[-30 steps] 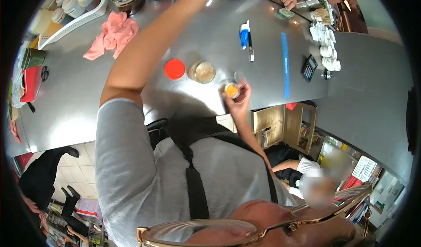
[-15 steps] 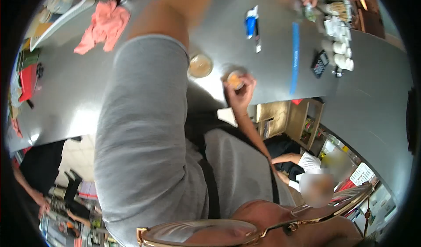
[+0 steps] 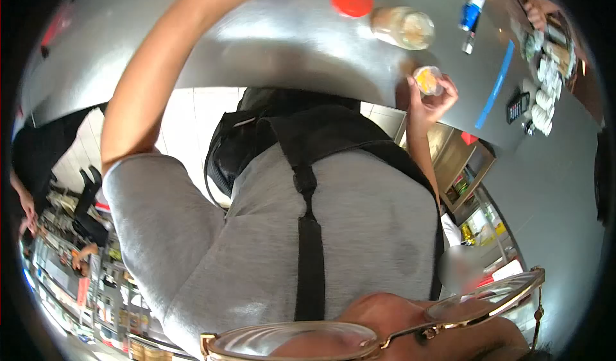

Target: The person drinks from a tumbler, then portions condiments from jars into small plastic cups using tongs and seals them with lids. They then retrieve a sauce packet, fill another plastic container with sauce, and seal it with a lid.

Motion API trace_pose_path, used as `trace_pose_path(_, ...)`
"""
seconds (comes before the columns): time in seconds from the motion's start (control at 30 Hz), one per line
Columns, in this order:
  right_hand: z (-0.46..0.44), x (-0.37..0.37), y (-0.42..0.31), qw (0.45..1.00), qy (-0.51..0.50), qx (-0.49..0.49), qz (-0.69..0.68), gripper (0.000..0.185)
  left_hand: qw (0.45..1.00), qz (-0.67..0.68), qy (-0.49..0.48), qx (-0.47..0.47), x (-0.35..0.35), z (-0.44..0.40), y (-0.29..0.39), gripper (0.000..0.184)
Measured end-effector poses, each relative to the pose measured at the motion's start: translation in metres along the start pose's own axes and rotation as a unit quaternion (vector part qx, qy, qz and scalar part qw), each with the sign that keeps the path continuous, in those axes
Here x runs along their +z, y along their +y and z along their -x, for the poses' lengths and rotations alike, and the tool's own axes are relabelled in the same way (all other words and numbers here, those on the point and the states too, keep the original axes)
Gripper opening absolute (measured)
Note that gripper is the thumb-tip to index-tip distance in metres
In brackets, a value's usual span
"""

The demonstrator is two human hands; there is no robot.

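My right hand [image 3: 431,99] is closed round a small clear cup [image 3: 428,80] with orange-yellow contents, thumb on one side and fingers on the other, just above the counter's near edge. Close by, a glass jar [image 3: 410,29] with pale brown contents lies or stands tilted in view; which one I cannot tell. Left of it, a round red lid [image 3: 351,0] rests on the metal counter [image 3: 289,47]. My left forearm reaches up past the top edge of the frame, so my left hand and anything in it are hidden.
On the right are a blue-and-white item [image 3: 471,13] beside a dark pen-like one, a blue strip [image 3: 495,85], a calculator [image 3: 518,108] and stacked white cups [image 3: 543,111]. A co-worker's hand [image 3: 539,11] shows at upper right. Other people are at the far left.
The view has shifted, moving jar, lid and cup up and right; the pink cloth and basket have left the frame. My left arm has swung left. My right hand still holds the cup.
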State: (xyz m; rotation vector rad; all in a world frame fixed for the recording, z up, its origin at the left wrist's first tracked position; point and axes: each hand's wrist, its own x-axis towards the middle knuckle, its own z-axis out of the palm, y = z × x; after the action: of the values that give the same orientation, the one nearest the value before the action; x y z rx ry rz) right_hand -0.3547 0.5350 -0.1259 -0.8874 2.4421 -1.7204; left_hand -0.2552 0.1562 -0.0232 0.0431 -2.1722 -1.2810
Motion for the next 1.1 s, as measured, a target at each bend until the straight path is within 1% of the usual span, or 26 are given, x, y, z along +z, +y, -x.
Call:
trace_pose_path(0.03,0.002,0.005,-0.014,1.000,-0.017,-0.014,-0.009,0.070,1.000,-0.008,0.011,-0.010,-0.014,0.029,0.008,0.010)
trace_pose_path(0.07,0.002,0.006,-0.024,0.996,-0.056,-0.060,0.032,0.073,0.997,-0.027,0.021,-0.072,-0.024,0.056,0.015,0.008)
trace_pose_path(0.1,0.002,0.012,-0.040,0.995,-0.068,-0.063,0.029,0.073,0.990,-0.044,0.031,-0.132,-0.031,0.081,0.020,0.006)
trace_pose_path(0.13,-0.001,0.023,-0.058,0.989,-0.109,-0.104,0.001,0.073,0.989,-0.048,0.042,-0.137,-0.035,0.103,0.025,0.006)
trace_pose_path(0.17,-0.005,0.035,-0.075,0.978,-0.147,-0.146,-0.026,0.074,0.982,-0.003,0.058,-0.178,-0.038,0.122,0.028,0.006)
trace_pose_path(0.2,-0.011,0.046,-0.088,0.969,-0.164,-0.178,-0.035,0.071,0.972,0.042,0.075,-0.217,-0.037,0.139,0.030,0.008)
trace_pose_path(0.23,-0.018,0.057,-0.102,0.967,-0.172,-0.185,-0.038,0.071,0.972,0.039,0.085,-0.217,-0.039,0.154,0.031,0.008)
trace_pose_path(0.3,-0.024,0.077,-0.123,0.941,-0.255,-0.220,-0.040,0.069,0.983,0.038,0.035,-0.178,-0.038,0.180,0.031,0.017)
trace_pose_path(0.33,-0.023,0.089,-0.125,0.931,-0.290,-0.203,-0.089,0.068,0.979,0.063,0.025,-0.195,-0.033,0.191,0.030,0.013)
trace_pose_path(0.37,-0.025,0.099,-0.130,0.914,-0.327,-0.229,-0.069,0.066,0.978,0.062,0.035,-0.194,-0.029,0.197,0.031,0.013)
trace_pose_path(0.43,-0.015,0.116,-0.139,0.902,-0.374,-0.189,-0.101,0.064,0.958,0.148,0.010,-0.245,-0.016,0.204,0.032,0.012)
trace_pose_path(0.47,-0.011,0.123,-0.141,0.896,-0.394,-0.179,-0.100,0.063,0.962,0.155,-0.005,-0.223,-0.012,0.206,0.031,0.016)
trace_pose_path(0.5,-0.008,0.127,-0.144,0.892,-0.403,-0.182,-0.095,0.063,0.962,0.160,0.005,-0.222,-0.005,0.205,0.031,0.016)
trace_pose_path(0.57,-0.003,0.134,-0.147,0.892,-0.414,-0.172,-0.067,0.063,0.935,0.284,0.069,-0.202,0.005,0.197,0.036,0.024)
trace_pose_path(0.6,-0.002,0.138,-0.147,0.897,-0.405,-0.162,-0.073,0.061,0.920,0.330,0.052,-0.205,0.005,0.195,0.039,0.032)
trace_pose_path(0.63,-0.002,0.141,-0.146,0.895,-0.409,-0.166,-0.066,0.061,0.919,0.334,0.058,-0.200,0.005,0.194,0.043,0.032)
trace_pose_path(0.7,-0.009,0.143,-0.142,0.897,-0.375,-0.232,-0.027,0.060,0.907,0.361,0.034,-0.212,0.007,0.184,0.049,0.032)
trace_pose_path(0.73,-0.012,0.142,-0.144,0.895,-0.368,-0.251,-0.002,0.060,0.893,0.381,0.023,-0.239,0.004,0.181,0.055,0.032)
trace_pose_path(0.77,-0.010,0.143,-0.142,0.905,-0.357,-0.228,-0.033,0.059,0.894,0.392,0.022,-0.218,0.004,0.180,0.057,0.032)
trace_pose_path(0.83,-0.013,0.140,-0.144,0.909,-0.336,-0.244,-0.013,0.059,0.868,0.406,0.027,-0.285,0.006,0.180,0.059,0.038)
trace_pose_path(0.9,-0.013,0.136,-0.142,0.921,-0.314,-0.229,-0.012,0.060,0.899,0.352,0.017,-0.260,-0.001,0.174,0.071,0.049)
trace_pose_path(0.93,-0.014,0.138,-0.145,0.926,-0.299,-0.229,-0.023,0.060,0.918,0.314,0.035,-0.242,0.003,0.173,0.073,0.056)
trace_pose_path(0.97,-0.013,0.138,-0.148,0.933,-0.284,-0.219,-0.027,0.059,0.917,0.326,0.032,-0.226,0.005,0.170,0.076,0.056)
trace_pose_path(1.03,-0.015,0.135,-0.147,0.938,-0.278,-0.205,-0.030,0.060,0.933,0.258,0.054,-0.244,0.008,0.166,0.078,0.055)
trace_pose_path(1.07,-0.015,0.133,-0.148,0.940,-0.276,-0.198,-0.028,0.061,0.934,0.254,0.075,-0.238,0.014,0.165,0.078,0.055)
trace_pose_path(1.1,-0.016,0.131,-0.150,0.942,-0.274,-0.189,-0.027,0.061,0.934,0.265,0.071,-0.230,0.017,0.162,0.079,0.055)
